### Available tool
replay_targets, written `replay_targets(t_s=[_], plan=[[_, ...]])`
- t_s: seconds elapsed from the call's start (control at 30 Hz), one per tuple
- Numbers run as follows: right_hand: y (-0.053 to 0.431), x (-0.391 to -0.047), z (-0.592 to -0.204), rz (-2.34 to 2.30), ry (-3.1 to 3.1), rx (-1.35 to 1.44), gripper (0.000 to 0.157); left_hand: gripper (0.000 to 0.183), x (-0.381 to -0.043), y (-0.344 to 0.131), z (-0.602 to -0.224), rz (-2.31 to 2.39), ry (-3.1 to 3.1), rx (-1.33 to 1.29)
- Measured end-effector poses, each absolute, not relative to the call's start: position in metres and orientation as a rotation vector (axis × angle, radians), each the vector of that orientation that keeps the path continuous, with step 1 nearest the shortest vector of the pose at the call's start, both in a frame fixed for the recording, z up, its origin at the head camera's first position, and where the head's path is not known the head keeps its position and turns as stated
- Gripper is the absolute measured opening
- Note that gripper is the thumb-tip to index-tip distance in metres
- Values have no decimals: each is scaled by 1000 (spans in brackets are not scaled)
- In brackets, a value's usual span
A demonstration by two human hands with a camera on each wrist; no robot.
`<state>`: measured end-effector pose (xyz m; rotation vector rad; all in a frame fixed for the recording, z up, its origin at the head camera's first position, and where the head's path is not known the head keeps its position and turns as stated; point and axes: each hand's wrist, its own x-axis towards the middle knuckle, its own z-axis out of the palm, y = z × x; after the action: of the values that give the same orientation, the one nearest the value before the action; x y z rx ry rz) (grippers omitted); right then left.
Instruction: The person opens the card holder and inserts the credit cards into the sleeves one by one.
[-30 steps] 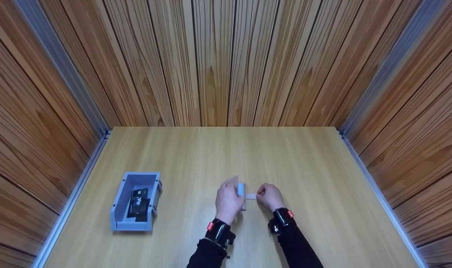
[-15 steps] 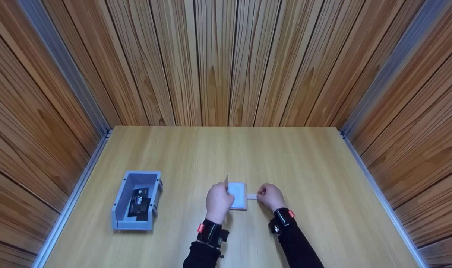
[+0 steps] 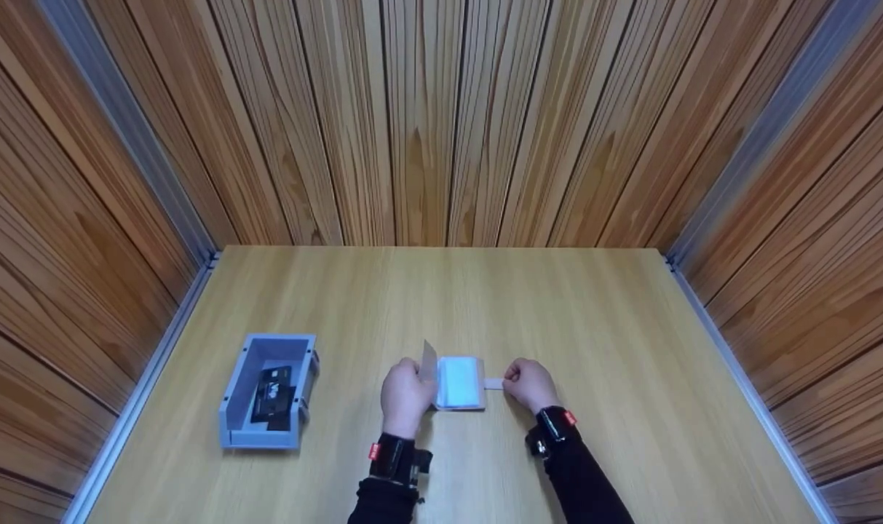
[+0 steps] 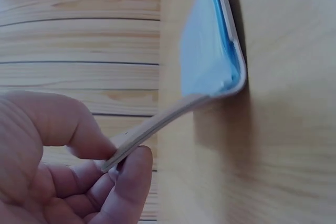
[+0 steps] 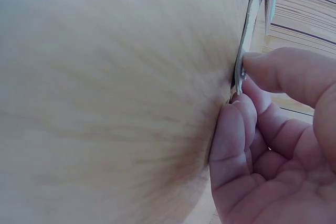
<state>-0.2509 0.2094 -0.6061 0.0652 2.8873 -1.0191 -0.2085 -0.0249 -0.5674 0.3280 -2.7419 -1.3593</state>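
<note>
A small pale-pink card holder (image 3: 480, 397) lies on the table between my hands, its light-blue plastic sleeves (image 3: 458, 382) showing. My left hand (image 3: 405, 397) pinches the edge of its front cover (image 3: 428, 362) between thumb and finger. In the left wrist view that cover (image 4: 157, 121) slants up from the fold beside the blue sleeves (image 4: 207, 45). On the other side, my right hand (image 3: 531, 384) pinches the end of the narrow closing strap (image 3: 493, 383). The right wrist view shows the strap (image 5: 248, 35) held close to the tabletop by the thumb and fingertips.
A blue-grey plastic bin (image 3: 231, 429) stands at the left of the wooden table (image 3: 557, 306). Inside it lie dark, flat card-like items (image 3: 272, 393) with light print. Wood-panelled walls (image 3: 419, 145) enclose the back and both sides.
My left hand has moved left, swinging the cover back, and the blue sleeves have come into full view. My right hand stays almost still on the strap.
</note>
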Motion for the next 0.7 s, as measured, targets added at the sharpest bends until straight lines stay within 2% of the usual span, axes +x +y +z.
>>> replay_targets(t_s=[0.4,0.7], plan=[[210,-251,-607,-1017,2890,63,10,15,-208,-41,-582,-1306,-2733,379],[211,-252,-608,-1016,2928,16,10,8,-207,-52,-597,-1250,-2774,392]])
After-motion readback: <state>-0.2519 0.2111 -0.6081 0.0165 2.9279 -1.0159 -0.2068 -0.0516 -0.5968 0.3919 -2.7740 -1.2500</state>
